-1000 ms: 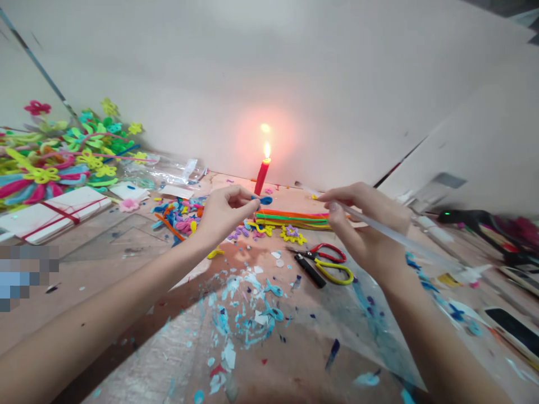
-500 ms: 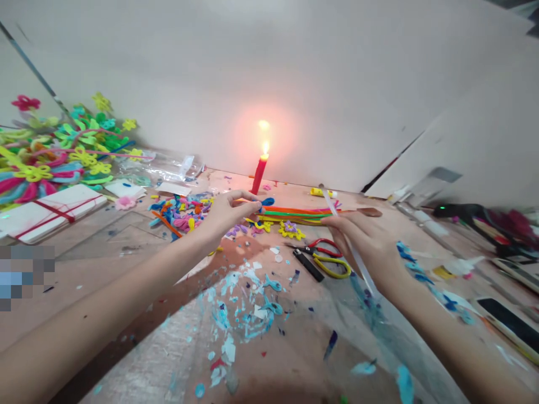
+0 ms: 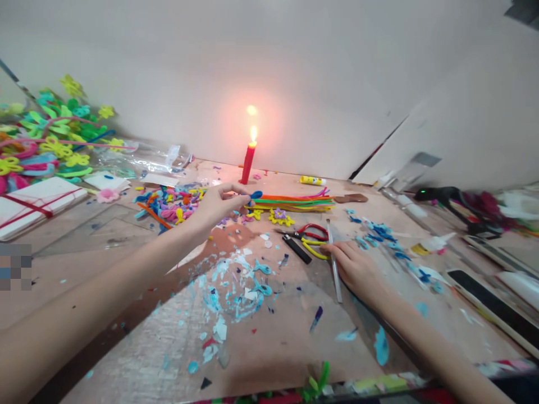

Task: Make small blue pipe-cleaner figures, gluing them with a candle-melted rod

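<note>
My left hand (image 3: 219, 210) pinches a small blue fuzzy loop (image 3: 256, 194), like bent pipe cleaner, below and in front of a lit red candle (image 3: 248, 163). Low over the table, my right hand (image 3: 356, 269) has its fingers closed around a thin translucent stick (image 3: 336, 275), which looks like a glue stick. Just left of those fingers lie scissors (image 3: 312, 231) with red and yellow handles and a black lighter (image 3: 297, 249). A bundle of orange, green and yellow pipe cleaners (image 3: 295, 203) stretches right of the blue loop.
Pipe-cleaner flowers (image 3: 54, 146) are heaped at the left, beside a white box (image 3: 42, 205) tied with red string. Cut colourful pieces (image 3: 181, 205) lie behind my left forearm. Blue scraps (image 3: 236, 286) cover the middle. A yellow tube (image 3: 312, 180) lies near the wall.
My right hand has come down and nearer with the stick, away from the pipe-cleaner bundle. My left hand keeps its pinch on the blue loop. The view has shifted slightly.
</note>
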Motion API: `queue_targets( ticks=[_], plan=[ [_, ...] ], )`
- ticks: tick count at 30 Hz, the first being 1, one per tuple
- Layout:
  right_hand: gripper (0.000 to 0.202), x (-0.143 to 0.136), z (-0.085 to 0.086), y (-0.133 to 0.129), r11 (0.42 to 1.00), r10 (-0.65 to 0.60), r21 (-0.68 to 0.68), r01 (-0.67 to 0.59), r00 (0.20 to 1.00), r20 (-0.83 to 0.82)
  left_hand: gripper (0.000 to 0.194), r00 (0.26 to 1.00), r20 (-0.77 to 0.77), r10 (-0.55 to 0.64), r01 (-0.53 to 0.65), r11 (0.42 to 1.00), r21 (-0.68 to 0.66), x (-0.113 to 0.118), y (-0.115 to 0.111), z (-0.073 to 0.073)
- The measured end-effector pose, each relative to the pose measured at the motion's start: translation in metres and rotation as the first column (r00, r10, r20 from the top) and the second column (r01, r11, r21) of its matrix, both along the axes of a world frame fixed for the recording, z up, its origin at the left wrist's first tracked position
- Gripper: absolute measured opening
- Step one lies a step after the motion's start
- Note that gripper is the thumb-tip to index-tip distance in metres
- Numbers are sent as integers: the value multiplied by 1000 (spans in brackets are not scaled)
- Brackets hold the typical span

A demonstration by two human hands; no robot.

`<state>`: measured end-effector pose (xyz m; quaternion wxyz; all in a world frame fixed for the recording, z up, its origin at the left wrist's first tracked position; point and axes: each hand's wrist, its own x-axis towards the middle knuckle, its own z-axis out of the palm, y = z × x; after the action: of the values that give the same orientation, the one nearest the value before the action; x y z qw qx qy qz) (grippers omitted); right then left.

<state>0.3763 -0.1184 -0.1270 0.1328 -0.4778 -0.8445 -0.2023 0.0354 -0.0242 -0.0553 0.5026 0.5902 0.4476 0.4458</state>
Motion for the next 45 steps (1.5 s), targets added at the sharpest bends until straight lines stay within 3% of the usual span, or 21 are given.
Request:
queue_targets(
  ticks=[6, 11, 15, 21, 26, 32, 36, 41, 45],
  plan=[
    [34, -2, 4, 0, 1000, 9, -18, -10, 998, -55, 6, 998, -56, 13, -12, 1000, 21, 0, -1, 1],
    [26, -20, 25, 3, 999, 31, -26, -37, 980, -198, 6, 997, -68, -23, 27, 997, 69, 2, 2, -4],
    [23, -61, 38, 15, 955, 213, -152, -256, 944, -251, 6, 984, -128, -123, 135, 987, 89, 6, 0, -13],
    [17, -100, 24, 45, 883, 376, -184, -432, 885, -274, 9, 956, -207, -207, 225, 972, 68, 9, -1, -29],
    [15, -101, 17, 54, 874, 404, -159, -460, 868, -290, 11, 944, -141, -299, 296, 954, -42, 10, 1, -37],
    [12, -104, 25, 55, 868, 448, -76, -490, 840, -306, 12, 907, -239, -346, 348, 937, -33, 12, 2, -50],
    [9, -106, 25, 58, 861, 480, -35, -507, 834, -273, 10, 893, -259, -368, 352, 930, -110, 12, -5, -49],
    [7, -105, 25, 60, 859, 506, 51, -510, 827, -246, 10, 885, -298, -358, 344, 934, -99, 13, -9, -45],
    [11, -104, 32, 59, 866, 483, 14, -499, 830, -279, 16, 883, -274, -381, 360, 925, -124, 13, -9, -48]
  ],
)
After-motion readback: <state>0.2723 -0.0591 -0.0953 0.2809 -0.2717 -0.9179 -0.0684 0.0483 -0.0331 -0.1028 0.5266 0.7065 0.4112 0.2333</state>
